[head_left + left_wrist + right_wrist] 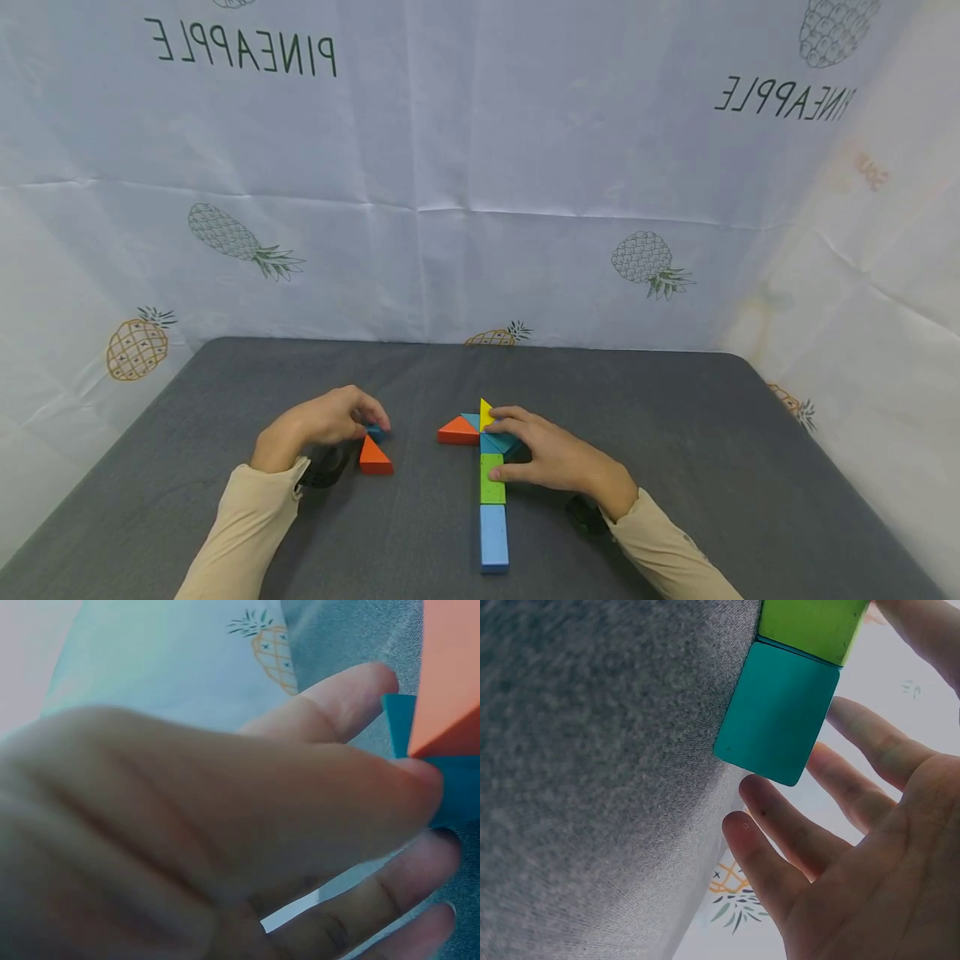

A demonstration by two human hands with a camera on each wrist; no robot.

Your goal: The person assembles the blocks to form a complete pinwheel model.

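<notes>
Left of the middle, my left hand (322,421) pinches a small blue block (375,432) between thumb and fingers, just behind an orange triangular block (376,458). In the left wrist view the thumb tip presses on that blue block (457,791). My right hand (558,458) reaches over a row of blocks, its thumb at the green block (492,483) and its forefinger beside the yellow triangle (484,414). Its fingers partly cover a teal block (512,444). The right wrist view has these fingers loosely extended beside a teal block face (780,712).
A light blue rectangular block (493,537) forms the near end of the row. Another orange triangular block (456,432) lies against its left side. Beyond the dark grey table (637,392) hangs a white cloth (525,125) printed with pineapples.
</notes>
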